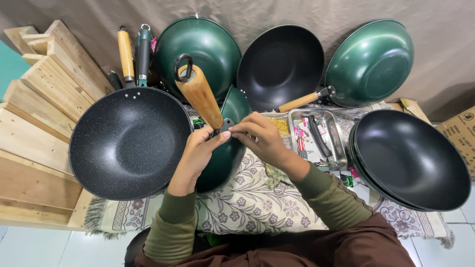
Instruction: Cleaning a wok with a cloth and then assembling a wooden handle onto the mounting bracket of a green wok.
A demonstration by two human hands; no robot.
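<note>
A green wok stands on edge in front of me, with a wooden handle and black hanging loop pointing up to the left. My left hand grips the wok's rim at the metal bracket where the handle joins. My right hand pinches at the same bracket from the right, fingertips touching it; what lies between the fingers is too small to tell.
A speckled black wok lies at left beside stacked wooden boards. Green and black woks lean on the back cloth. A metal tray with tools sits right of my hands, stacked black woks beyond it, all on a floral mat.
</note>
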